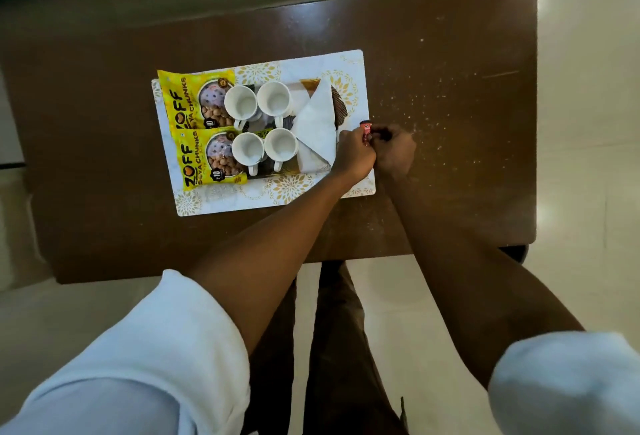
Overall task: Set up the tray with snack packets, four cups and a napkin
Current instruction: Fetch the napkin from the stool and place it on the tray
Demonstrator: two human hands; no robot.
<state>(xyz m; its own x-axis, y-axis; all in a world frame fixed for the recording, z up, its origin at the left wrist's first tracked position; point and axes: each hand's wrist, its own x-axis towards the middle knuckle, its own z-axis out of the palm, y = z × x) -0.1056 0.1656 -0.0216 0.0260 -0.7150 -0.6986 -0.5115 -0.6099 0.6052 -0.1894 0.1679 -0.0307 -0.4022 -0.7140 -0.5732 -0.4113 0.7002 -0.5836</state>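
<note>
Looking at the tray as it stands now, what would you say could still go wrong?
1. Both hands, left hand and right hand, work a small red packet at the white gold-patterned tray's right edge; it might drop onto the brown table.
2. The left forearm crosses low beside the folded white napkin and four white ceramic cups; pulling back carelessly could nudge them.

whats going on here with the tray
A person is setting up a patterned tray on a brown table. Two yellow snack packets, four white cups and a folded napkin already sit on it. Both hands, left hand and right hand, hold a small red packet at the tray's right edge.
</note>
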